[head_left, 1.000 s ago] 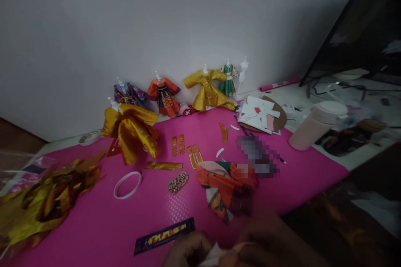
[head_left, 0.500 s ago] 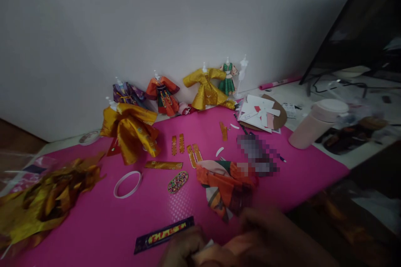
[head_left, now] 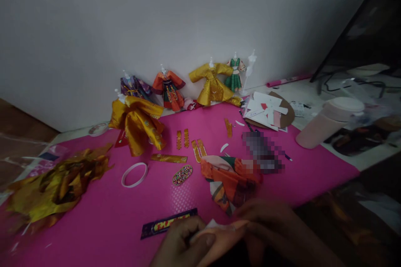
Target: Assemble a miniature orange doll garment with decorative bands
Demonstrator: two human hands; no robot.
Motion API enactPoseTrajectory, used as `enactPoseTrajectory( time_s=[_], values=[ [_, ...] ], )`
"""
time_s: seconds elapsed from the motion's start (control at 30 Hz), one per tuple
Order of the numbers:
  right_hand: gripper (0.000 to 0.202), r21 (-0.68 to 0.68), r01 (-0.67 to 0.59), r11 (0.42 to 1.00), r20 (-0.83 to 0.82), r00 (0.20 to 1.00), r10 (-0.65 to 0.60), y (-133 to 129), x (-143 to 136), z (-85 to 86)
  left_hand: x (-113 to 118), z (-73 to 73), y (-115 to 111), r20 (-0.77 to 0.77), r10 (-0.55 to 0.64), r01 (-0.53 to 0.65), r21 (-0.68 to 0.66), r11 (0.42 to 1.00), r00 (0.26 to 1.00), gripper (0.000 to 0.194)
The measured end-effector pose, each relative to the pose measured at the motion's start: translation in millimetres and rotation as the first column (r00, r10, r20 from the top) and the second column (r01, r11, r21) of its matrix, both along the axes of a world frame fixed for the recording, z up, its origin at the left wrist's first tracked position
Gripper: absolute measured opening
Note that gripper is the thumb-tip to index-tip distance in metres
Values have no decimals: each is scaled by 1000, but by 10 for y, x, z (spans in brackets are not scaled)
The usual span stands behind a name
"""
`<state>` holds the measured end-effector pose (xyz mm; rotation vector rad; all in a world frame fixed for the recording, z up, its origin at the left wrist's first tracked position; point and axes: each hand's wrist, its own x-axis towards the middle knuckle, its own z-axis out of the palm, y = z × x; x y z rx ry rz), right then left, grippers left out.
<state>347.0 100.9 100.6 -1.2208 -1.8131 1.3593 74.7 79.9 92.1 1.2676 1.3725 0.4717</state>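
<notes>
At six o'clock, by the pink mat's [head_left: 109, 225] near edge, the left hand [head_left: 180, 246] and right hand [head_left: 275, 229] both pinch one small orange paper piece [head_left: 219, 238]. One dark strip [head_left: 169, 223] lies just beside, at ten o'clock. Bare mat opens leftward. Five dressed mini mannequins [head_left: 213, 85] line the wall at twelve o'clock.

Dim, soft-focus view; edges blurred and bowed, corners dark.

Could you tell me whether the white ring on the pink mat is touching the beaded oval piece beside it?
Apart. The head view shows bare pink mat between the white ring and the beaded oval piece.
</notes>
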Motion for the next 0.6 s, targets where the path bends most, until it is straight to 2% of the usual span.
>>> enactPoseTrajectory(
  time_s=[0.17, 0.23, 0.4, 0.6],
  values=[
    [17, 229, 98, 969, -3, 995, -100, 10, -8, -33, 73, 47, 1, -61, 94, -89, 74, 993, 994, 31],
    [17, 279, 136, 951, -14, 990, -137, 13, -21, -43, 85, 84, 9, -76, 109, -101, 100, 990, 991, 33],
    [21, 229, 216, 949, 9, 975, -224, 1, -75, -47, 77, 154, 26, -16, 83, -81, 81, 993, 996, 31],
    [29, 175, 245, 954, 149, 951, -271, 43, -49, -146, 13, 126, 71, 58, 103, -105, 44, 993, 993, 43]
  ],
)
